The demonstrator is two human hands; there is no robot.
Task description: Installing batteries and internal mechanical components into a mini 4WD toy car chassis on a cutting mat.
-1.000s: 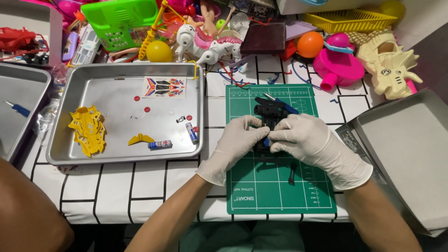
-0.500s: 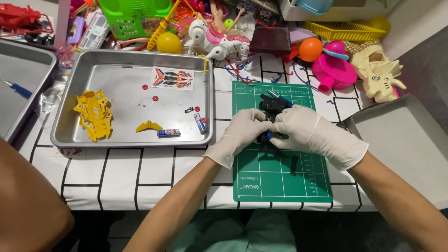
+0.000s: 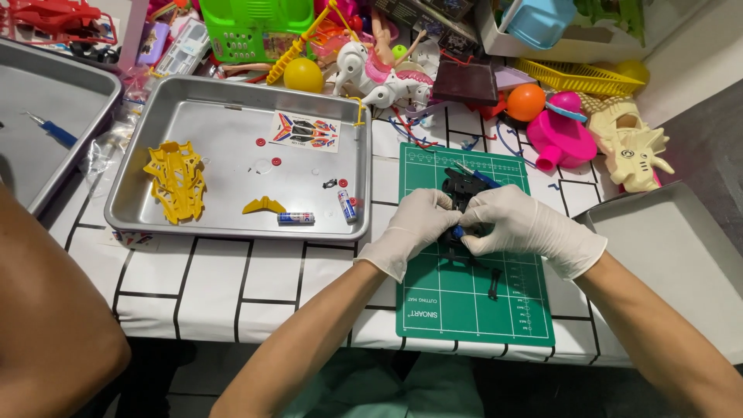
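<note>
Seen from above, two bare forearms reach forward over a counter (image 3: 232,286) covered in white cloth with a black grid of lines. Both hands wear white disposable gloves. They meet over a green rectangular cutting mat (image 3: 472,298) with pale grid markings, lying at the near edge of the counter.

The left hand (image 3: 410,228) and the right hand (image 3: 526,228) hold a small black plastic toy car chassis (image 3: 463,190) between them, just above the far half of the mat. The fingers (image 3: 437,203) of both hands are closed around the chassis, gripping its near end, where a small blue part shows between them. A short black screw-like piece (image 3: 493,282) lies on the mat just in front of the hands.

To the left of the mat sits a shallow silver metal tray (image 3: 232,116). In it lie a yellow plastic car body frame (image 3: 176,179), a small yellow wing-shaped piece (image 3: 264,205), two small cylindrical batteries (image 3: 296,218), a sheet of coloured stickers (image 3: 304,131) and a few tiny red rings.

Farther back, a heap of bright plastic toys lines the far edge of the counter, among them a yellow ball (image 3: 303,75), an orange ball (image 3: 525,101), a green basket (image 3: 255,27) and a cream-coloured dinosaur figure (image 3: 631,147).
</note>
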